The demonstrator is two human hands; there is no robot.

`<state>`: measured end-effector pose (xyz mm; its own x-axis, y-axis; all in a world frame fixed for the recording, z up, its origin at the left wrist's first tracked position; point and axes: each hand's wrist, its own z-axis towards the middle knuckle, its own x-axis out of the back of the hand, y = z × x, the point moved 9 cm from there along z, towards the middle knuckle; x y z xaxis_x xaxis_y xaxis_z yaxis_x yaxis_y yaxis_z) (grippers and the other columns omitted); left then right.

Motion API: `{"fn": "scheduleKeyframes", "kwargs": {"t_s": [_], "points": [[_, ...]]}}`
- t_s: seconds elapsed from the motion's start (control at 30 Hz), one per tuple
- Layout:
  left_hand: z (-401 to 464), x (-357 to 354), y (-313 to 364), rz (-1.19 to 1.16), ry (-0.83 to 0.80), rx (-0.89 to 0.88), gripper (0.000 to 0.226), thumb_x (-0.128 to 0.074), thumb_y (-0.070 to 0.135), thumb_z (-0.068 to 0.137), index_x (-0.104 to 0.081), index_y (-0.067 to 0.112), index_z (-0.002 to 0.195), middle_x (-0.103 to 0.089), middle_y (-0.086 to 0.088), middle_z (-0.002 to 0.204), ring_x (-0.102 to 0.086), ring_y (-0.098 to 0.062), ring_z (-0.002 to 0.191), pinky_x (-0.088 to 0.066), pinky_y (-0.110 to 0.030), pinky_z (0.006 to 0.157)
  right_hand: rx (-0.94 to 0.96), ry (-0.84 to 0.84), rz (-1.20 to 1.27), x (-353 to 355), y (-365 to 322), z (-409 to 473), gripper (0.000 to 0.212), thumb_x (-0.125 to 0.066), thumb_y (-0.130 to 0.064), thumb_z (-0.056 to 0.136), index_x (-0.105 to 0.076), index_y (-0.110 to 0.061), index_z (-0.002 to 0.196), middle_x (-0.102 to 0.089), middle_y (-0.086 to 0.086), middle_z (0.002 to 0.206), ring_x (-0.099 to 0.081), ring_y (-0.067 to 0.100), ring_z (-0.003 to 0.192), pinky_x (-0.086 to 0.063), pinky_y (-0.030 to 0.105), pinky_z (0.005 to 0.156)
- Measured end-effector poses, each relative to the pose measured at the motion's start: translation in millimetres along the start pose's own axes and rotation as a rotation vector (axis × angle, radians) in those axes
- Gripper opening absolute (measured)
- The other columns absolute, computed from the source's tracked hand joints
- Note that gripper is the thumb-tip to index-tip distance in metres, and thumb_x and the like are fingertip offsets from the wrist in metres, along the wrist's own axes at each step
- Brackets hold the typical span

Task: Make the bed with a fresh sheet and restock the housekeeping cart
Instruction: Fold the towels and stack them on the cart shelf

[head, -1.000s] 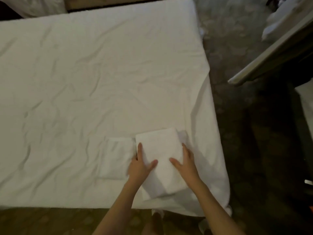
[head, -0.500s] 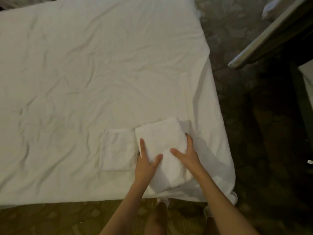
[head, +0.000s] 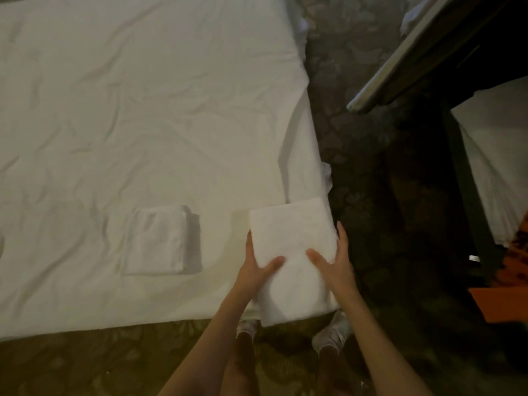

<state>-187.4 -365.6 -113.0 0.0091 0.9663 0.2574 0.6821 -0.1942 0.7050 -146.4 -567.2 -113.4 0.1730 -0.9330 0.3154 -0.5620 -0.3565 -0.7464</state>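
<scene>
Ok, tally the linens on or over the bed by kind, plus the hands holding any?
Folded towels: 2, one held, one lying on the bed
Sheets spread on the bed: 1
Hands on the held towel: 2, left and right
Total: 5

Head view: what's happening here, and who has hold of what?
A person stands at the foot corner of a bed already covered with a wrinkled white sheet. Both hands grip a folded white towel, the left hand on its left edge and the right hand on its right edge, thumbs on top. The towel juts past the bed's edge over the carpet. A second folded towel lies on the sheet to the left, untouched. The cart isn't clearly visible.
</scene>
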Motion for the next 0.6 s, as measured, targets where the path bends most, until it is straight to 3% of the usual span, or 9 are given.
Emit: {"fn": "scheduleKeyframes", "kwargs": {"t_s": [0.13,0.2,0.33,0.43,0.53,0.6], "points": [[-19,-45,57,-0.055,0.003,-0.094,0.109,-0.075,0.051,0.068,-0.005,0.029,0.148,-0.023,0.009,0.149,-0.030,-0.008,0.131,-0.028,-0.029,0.108,0.058,0.035,0.063,68,-23,-10,0.084,-0.072,-0.058,0.071,-0.015,-0.059,0.133,-0.032,-0.008,0.148,-0.041,0.021,0.129,-0.039,0.050,0.104],[-30,-77,105,-0.032,-0.021,-0.168,0.103,-0.075,0.045,0.074,-0.004,0.032,0.148,-0.022,0.010,0.151,-0.028,-0.006,0.130,-0.024,-0.027,0.107,0.084,0.099,0.081,120,-39,-19,0.085,-0.071,-0.061,0.069,-0.019,-0.056,0.136,-0.035,-0.012,0.145,-0.042,0.016,0.128,-0.041,0.047,0.103],[-61,-144,212,0.023,-0.108,-0.297,0.102,-0.074,0.054,0.072,-0.007,0.037,0.148,-0.024,0.008,0.153,-0.032,-0.017,0.136,-0.027,-0.037,0.112,0.129,0.238,0.167,233,-79,-48,0.092,-0.069,-0.067,0.063,-0.014,-0.056,0.136,-0.035,-0.009,0.144,-0.042,0.020,0.128,-0.040,0.049,0.103],[-82,-192,289,0.075,-0.203,-0.407,0.108,-0.069,0.064,0.064,-0.005,0.039,0.149,-0.023,0.007,0.154,-0.033,-0.019,0.137,-0.028,-0.039,0.114,0.191,0.338,0.225,311,-111,-70,0.092,-0.071,-0.053,0.074,-0.012,-0.044,0.143,-0.037,-0.010,0.133,-0.043,0.017,0.121,-0.040,0.044,0.101],[-97,-231,359,0.136,-0.291,-0.525,0.109,-0.071,0.065,0.066,-0.008,0.036,0.150,-0.030,0.009,0.151,-0.037,-0.016,0.134,-0.028,-0.034,0.111,0.243,0.390,0.325,371,-130,-80,0.091,-0.070,-0.061,0.069,-0.012,-0.054,0.138,-0.041,-0.008,0.136,-0.048,0.019,0.119,-0.044,0.052,0.098],[-98,-255,398,0.183,-0.333,-0.573,0.109,-0.069,0.071,0.061,-0.012,0.042,0.148,-0.036,0.014,0.145,-0.040,-0.014,0.131,-0.031,-0.040,0.113,0.273,0.433,0.352,404,-137,-80,0.089,-0.069,-0.053,0.073,-0.011,-0.055,0.140,-0.041,-0.005,0.139,-0.049,0.020,0.120,-0.047,0.054,0.096]]}}
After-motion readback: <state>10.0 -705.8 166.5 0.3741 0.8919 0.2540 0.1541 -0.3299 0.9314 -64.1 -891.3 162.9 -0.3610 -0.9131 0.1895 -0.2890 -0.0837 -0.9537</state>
